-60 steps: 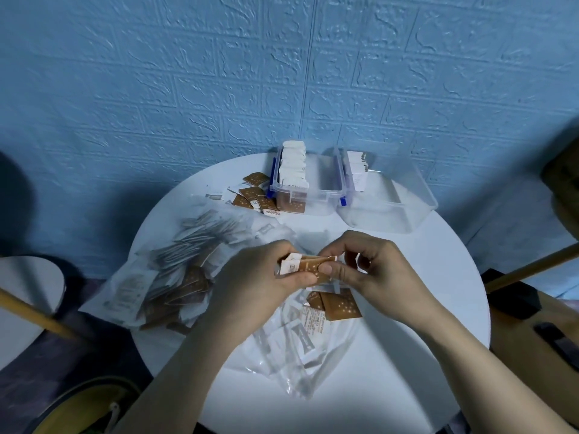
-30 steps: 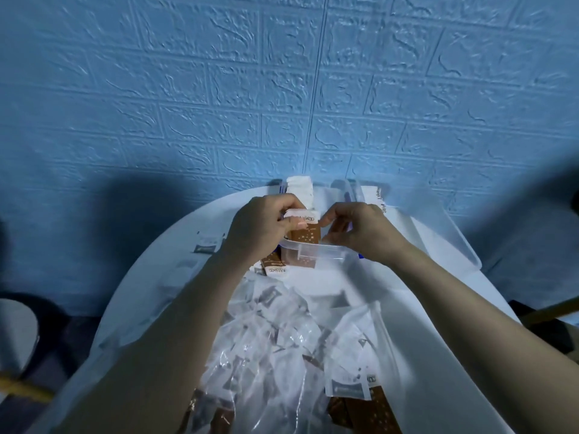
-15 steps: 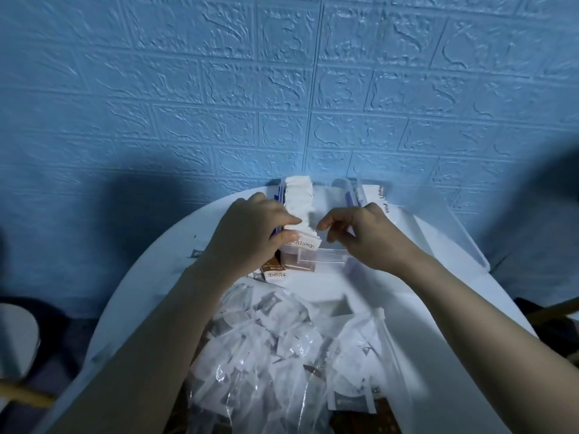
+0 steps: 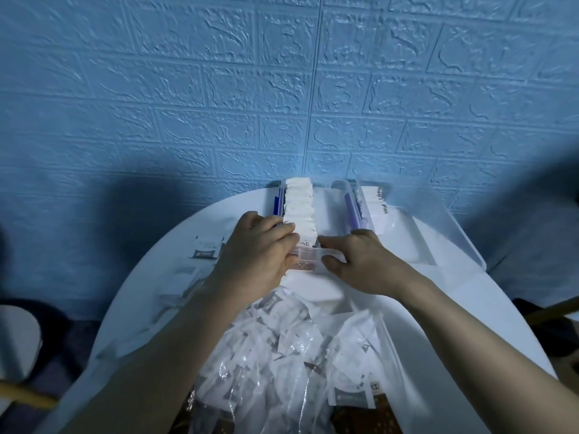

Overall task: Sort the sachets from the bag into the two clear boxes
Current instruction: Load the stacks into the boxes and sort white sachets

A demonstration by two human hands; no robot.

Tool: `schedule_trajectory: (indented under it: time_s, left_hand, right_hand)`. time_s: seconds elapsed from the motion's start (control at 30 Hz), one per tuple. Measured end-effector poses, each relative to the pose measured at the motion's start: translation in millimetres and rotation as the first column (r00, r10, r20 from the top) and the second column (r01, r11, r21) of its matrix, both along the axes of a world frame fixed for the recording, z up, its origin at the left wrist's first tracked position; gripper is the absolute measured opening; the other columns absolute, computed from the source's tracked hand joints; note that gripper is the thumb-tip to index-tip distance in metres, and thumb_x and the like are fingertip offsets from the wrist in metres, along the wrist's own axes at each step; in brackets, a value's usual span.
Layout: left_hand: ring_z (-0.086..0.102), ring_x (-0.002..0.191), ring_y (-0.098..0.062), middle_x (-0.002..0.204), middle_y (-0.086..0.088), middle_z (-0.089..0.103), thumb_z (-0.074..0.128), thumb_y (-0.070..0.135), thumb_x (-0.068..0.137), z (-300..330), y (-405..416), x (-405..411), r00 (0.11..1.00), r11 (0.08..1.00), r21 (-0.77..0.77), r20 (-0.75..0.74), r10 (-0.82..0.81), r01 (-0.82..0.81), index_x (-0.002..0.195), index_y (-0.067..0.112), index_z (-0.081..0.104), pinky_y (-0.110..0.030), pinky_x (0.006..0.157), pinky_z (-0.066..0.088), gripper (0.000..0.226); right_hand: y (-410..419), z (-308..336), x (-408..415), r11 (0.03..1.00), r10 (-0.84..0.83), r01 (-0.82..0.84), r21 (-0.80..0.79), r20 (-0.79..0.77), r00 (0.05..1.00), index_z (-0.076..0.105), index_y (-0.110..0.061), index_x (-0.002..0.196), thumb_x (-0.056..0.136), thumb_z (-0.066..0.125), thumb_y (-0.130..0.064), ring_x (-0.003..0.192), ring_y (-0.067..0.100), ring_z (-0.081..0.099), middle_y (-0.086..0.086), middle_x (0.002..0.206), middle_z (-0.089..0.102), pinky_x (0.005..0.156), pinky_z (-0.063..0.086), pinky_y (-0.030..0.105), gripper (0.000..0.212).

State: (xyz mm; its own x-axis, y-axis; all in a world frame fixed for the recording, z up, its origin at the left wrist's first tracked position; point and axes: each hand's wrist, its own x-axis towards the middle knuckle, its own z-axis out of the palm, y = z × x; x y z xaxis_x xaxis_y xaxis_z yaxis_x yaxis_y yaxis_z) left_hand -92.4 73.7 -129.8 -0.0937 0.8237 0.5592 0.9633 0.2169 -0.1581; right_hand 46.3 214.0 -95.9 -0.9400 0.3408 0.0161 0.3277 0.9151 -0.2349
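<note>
The left clear box [image 4: 326, 211] stands at the table's far edge with a long row of white-topped sachets [image 4: 299, 208] packed upright in it. A brown sachet [image 4: 305, 264] sits at the near end of that row and shows through the front wall. My left hand [image 4: 257, 258] curls over the box's near left corner, fingertips on the sachet's top edge. My right hand [image 4: 363, 264] pinches the box's near wall between forefinger and thumb. The right clear box [image 4: 438, 233] holds a few sachets [image 4: 376, 205]. The clear bag [image 4: 282, 355] of sachets lies near me.
The round white table [image 4: 470, 324] stands against a blue textured wall. Loose sachets [image 4: 205, 250] lie on the table left of my left hand. A wooden pole [image 4: 557, 308] and dark objects are at the right, a pale round seat [image 4: 15, 339] at the left.
Both hands carried the brown sachet from above the bag to the left box and lowered it into the near end. My right hand has shifted onto the box's near wall.
</note>
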Motion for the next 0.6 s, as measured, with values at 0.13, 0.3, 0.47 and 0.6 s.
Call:
schedule_trajectory:
  time_s: [0.13,0.3,0.47,0.6]
  left_hand:
    - [0.063,0.103,-0.026,0.106,-0.005,0.068,0.079,0.033,0.068,0.4,0.9,7.1,0.994,0.995,-0.005,0.04,0.103,-0.103,0.098,0.01,0.07,-0.042,0.089,0.029,0.039]
    - [0.06,0.111,-0.026,0.123,-0.007,0.064,0.083,0.026,0.067,-3.5,-2.0,8.3,0.998,1.0,-0.002,0.062,0.019,-0.019,0.111,0.014,0.069,-0.039,0.09,0.031,0.049]
    - [0.064,0.107,-0.023,0.114,-0.005,0.069,0.065,0.034,0.072,-4.1,3.5,9.8,0.995,0.999,-0.016,0.094,0.044,-0.043,0.099,0.012,0.072,-0.038,0.088,0.032,0.035]
    - [0.061,0.114,-0.022,0.123,-0.008,0.065,0.08,0.033,0.07,-2.1,6.9,8.2,0.989,0.998,-0.038,0.136,0.061,-0.057,0.12,0.008,0.065,-0.038,0.093,0.029,0.058]
  right_hand:
    - [-1.6,1.0,2.3,0.997,-0.007,0.007,-0.077,0.01,1.0,0.047,-0.019,0.14,0.1,0.045,-0.027,0.124,0.027,0.046,0.009,0.122,0.065,0.102,0.022,0.023,0.041]
    - [-3.7,3.2,2.9,0.997,-0.045,0.046,-0.057,0.016,0.999,0.058,-0.019,0.13,0.099,0.047,-0.03,0.125,0.024,0.048,0.006,0.126,0.065,0.103,0.022,0.022,0.034]
    - [-8.5,3.1,-4.4,0.985,0.002,0.004,-0.173,0.033,0.999,0.06,-0.018,0.127,0.095,0.053,-0.03,0.122,0.027,0.054,0.004,0.128,0.064,0.102,0.039,0.035,0.035]
    - [-9.8,6.5,-2.5,0.979,-0.037,0.048,-0.199,0.056,0.998,0.048,-0.013,0.136,0.097,0.053,-0.029,0.126,0.028,0.05,0.009,0.134,0.058,0.103,0.038,0.037,0.043]
